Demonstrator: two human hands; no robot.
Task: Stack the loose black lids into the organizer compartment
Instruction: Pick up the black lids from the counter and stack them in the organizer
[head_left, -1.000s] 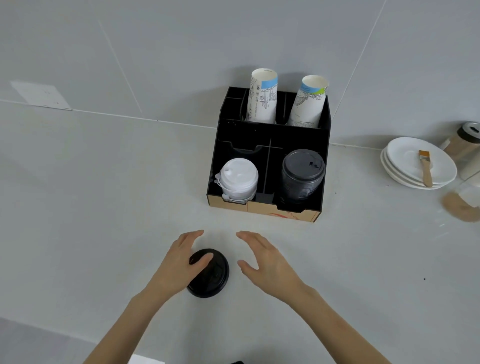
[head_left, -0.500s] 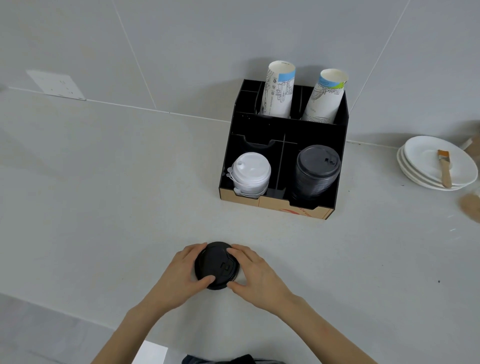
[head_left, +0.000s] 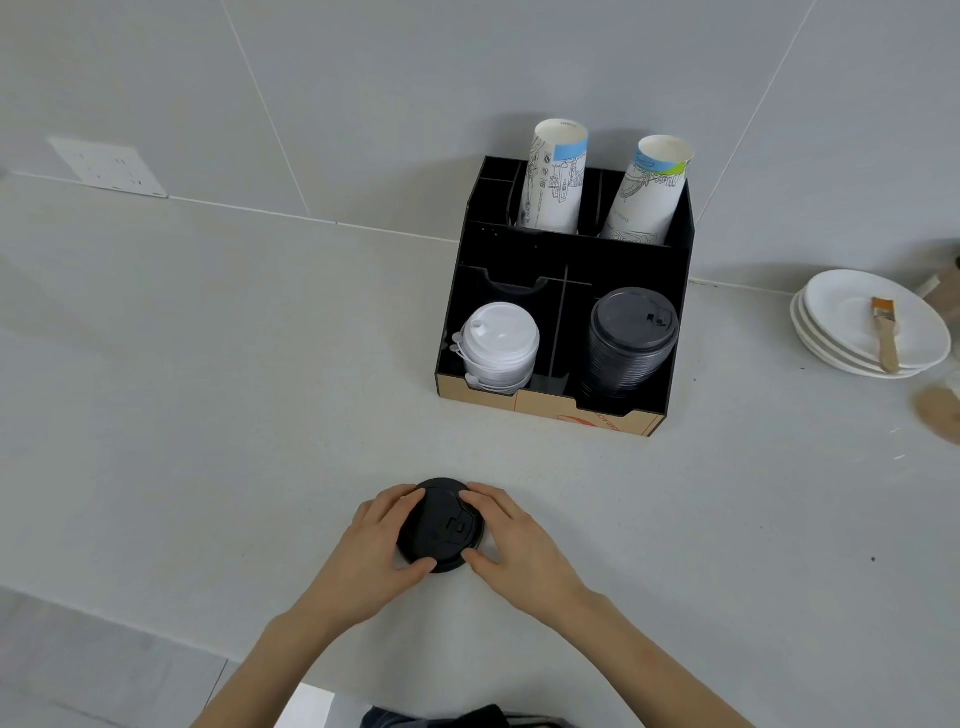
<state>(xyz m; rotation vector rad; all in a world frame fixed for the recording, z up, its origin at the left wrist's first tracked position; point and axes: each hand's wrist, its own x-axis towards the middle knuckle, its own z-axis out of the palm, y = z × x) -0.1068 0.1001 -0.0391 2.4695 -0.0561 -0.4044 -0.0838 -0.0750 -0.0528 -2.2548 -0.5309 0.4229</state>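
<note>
A loose black lid (head_left: 442, 525) lies on the counter in front of the black organizer (head_left: 563, 254). My left hand (head_left: 371, 551) grips its left rim and my right hand (head_left: 511, 543) grips its right rim, thumbs at the near edge. In the organizer's front right compartment stands a tall stack of black lids (head_left: 629, 340). The front left compartment holds a stack of white lids (head_left: 497, 345).
Two stacks of paper cups (head_left: 558, 176) stand in the organizer's back compartments. A pile of white plates (head_left: 862, 325) with a brush (head_left: 885, 332) on top sits at the right. A wall socket (head_left: 106, 166) is at the left. The counter's near edge runs below my forearms.
My right hand has closed in onto the lid's right rim, so both hands now hold it. The lid has shifted slightly toward the organizer.
</note>
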